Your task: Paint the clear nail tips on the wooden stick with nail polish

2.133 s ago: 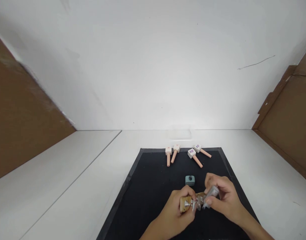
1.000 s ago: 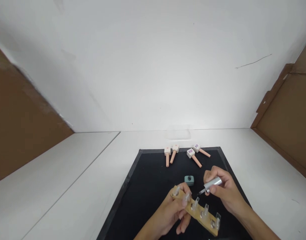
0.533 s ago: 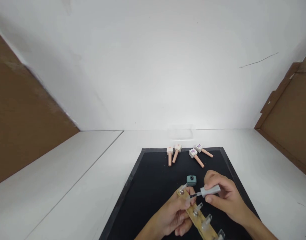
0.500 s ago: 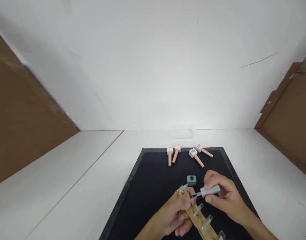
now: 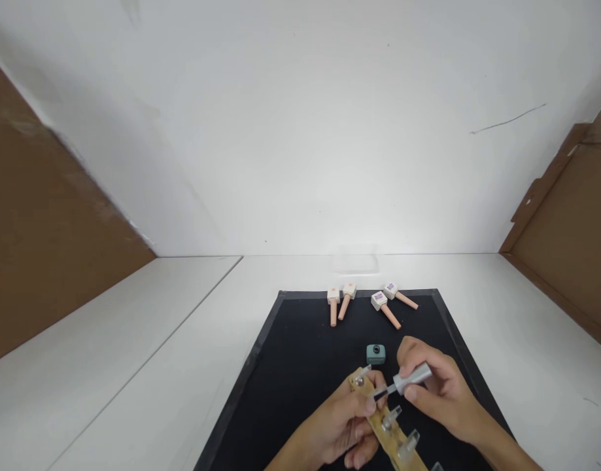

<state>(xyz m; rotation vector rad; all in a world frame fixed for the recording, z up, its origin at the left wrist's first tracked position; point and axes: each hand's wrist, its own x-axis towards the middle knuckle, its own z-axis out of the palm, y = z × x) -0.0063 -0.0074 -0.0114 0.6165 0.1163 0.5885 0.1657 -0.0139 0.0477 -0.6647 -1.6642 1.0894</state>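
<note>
My left hand [image 5: 344, 422] grips a wooden strip [image 5: 386, 425] that carries several clear nail tips on pegs; the strip runs from upper left to lower right and leaves the frame at the bottom. My right hand [image 5: 435, 389] pinches a silver-capped nail polish brush [image 5: 403, 383], its dark bristle end pointing left at the strip's second tip, by my left thumb. An open teal polish bottle [image 5: 375, 354] stands on the black mat [image 5: 305, 366] just beyond both hands.
Several nail polish bottles with pink caps and white square bases [image 5: 332, 302] [image 5: 384, 307] lie along the mat's far edge. The mat sits on a white table [image 5: 133, 366]. Brown boards [image 5: 45, 248] [image 5: 569, 242] flank a white wall.
My left hand turned the wooden strip from nearly level to steeply slanted and drew it nearer. The brush in my right hand moved down to the nail tip by my left thumb.
</note>
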